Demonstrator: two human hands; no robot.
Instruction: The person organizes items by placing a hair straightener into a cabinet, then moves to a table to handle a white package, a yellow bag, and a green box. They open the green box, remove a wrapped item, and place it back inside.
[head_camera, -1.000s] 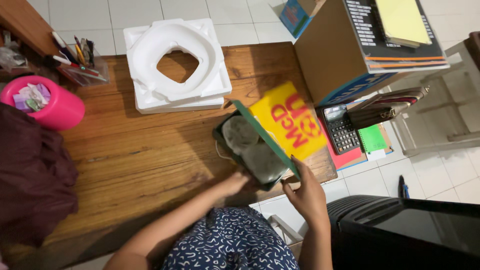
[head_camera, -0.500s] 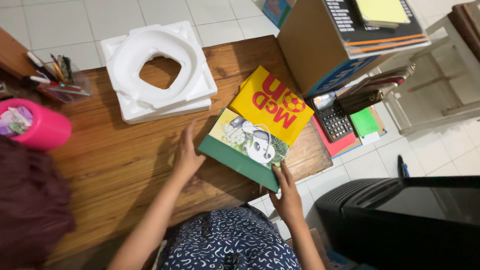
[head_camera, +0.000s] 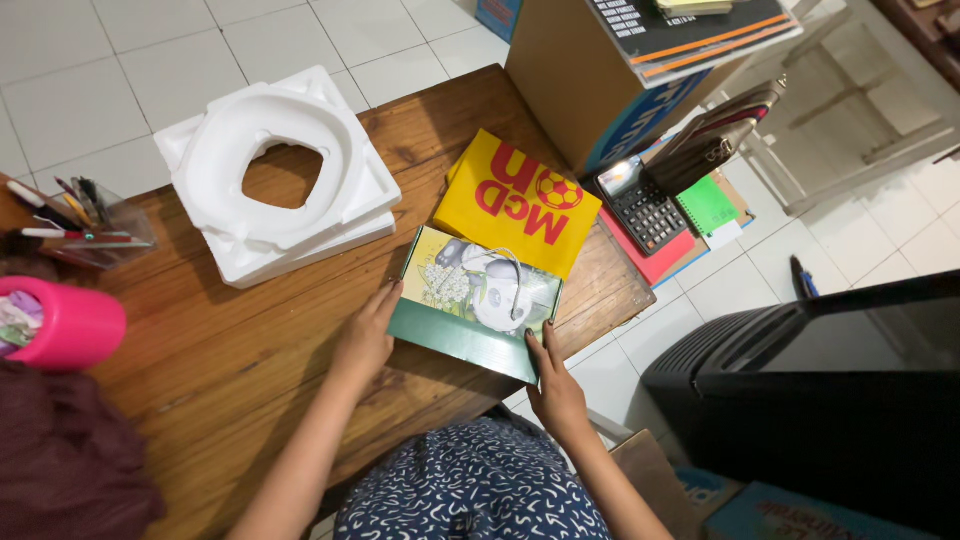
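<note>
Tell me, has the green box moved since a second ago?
Yes. The green box was tipped up on the wooden table; now it lies flat, overlapping the yellow packet.
</note>
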